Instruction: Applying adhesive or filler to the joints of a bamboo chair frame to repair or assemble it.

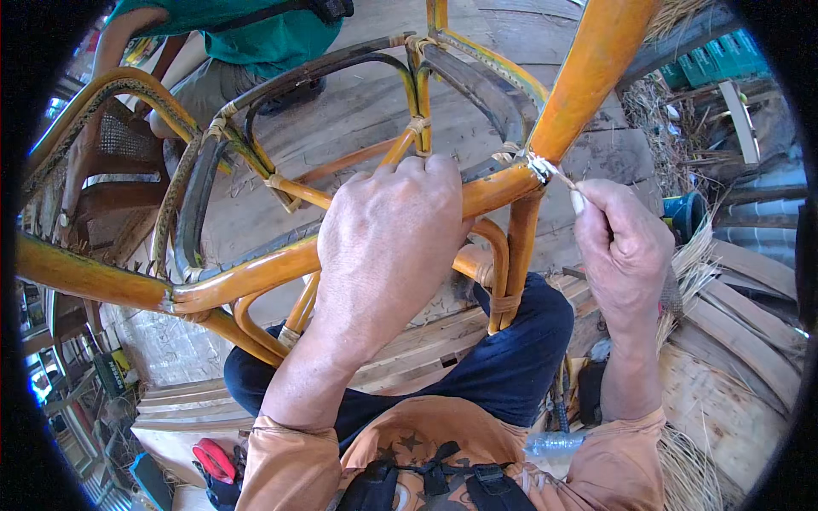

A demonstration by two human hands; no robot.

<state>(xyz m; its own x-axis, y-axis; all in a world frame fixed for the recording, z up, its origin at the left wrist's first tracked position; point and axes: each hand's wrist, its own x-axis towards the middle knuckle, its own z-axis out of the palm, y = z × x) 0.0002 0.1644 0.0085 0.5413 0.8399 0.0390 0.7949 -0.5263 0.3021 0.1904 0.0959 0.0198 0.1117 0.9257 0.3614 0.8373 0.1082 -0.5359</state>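
A chair frame of bent, orange-yellow rattan poles (pixel 243 277) stands in front of me, its lower part between my knees. My left hand (pixel 392 234) is closed over the middle of its near rail, knuckles up, fingertips hidden behind the pole. At the rail's right end, where a thick slanting pole (pixel 596 68) meets it, the joint carries a smear of white paste (pixel 538 167). My right hand (pixel 629 247) pinches a thin, pale stick (pixel 562 176) between thumb and fingers, its tip at the white smear. Strip bindings wrap several other joints.
Beyond the frame at upper left sits a person in a green shirt (pixel 273 43). A brown wooden chair (pixel 128 153) stands at the left. Loose fibres and curved wood strips (pixel 750 341) lie at the right. A clear plastic bottle (pixel 554 444) lies beside me.
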